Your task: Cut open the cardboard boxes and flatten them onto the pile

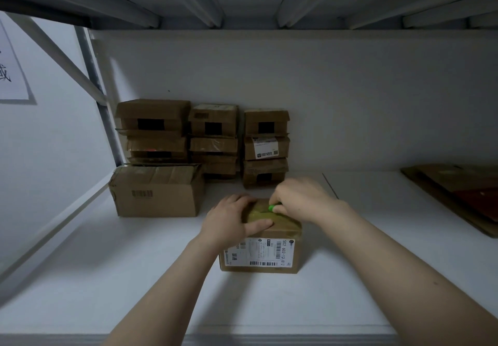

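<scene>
**Item: small cardboard box** [285, 231], being worked on now.
Location: it is sitting on the white shelf [107, 278], centre front, directly before the person.

**Progress, as judged:** the task is looking early.
- At the back wall, three stacks of small boxes [213, 141] are waiting, all standing in box form. Dark openings are showing in several of their fronts.
- A larger box [157, 192] is standing at the left, in front of the left stack, its top taped over.
- At the far right, a pile of flattened cardboard [458, 192] is lying well apart from the work; how many sheets it is holding cannot be told.
- The box in hand is apparently getting its first cut; opening, flattening and carrying to the pile are all remaining.

**Hands:**
- The left hand [229, 221] is pressing down on the box top with its fingers [239, 200] spread flat and the thumb lying along the front upper edge.
- The right hand [299, 197] is gripping a green-handled cutter [273, 207] with curled fingers, at the far part of the top. The blade itself is hidden.

**Condition of item:**
- Brown and squarish.
- Glossy tape [258, 215] is running across the top.
- A white shipping label [258, 252] with barcodes is covering most of the near face.
- Corners are looking sound and the flaps are closed.
</scene>
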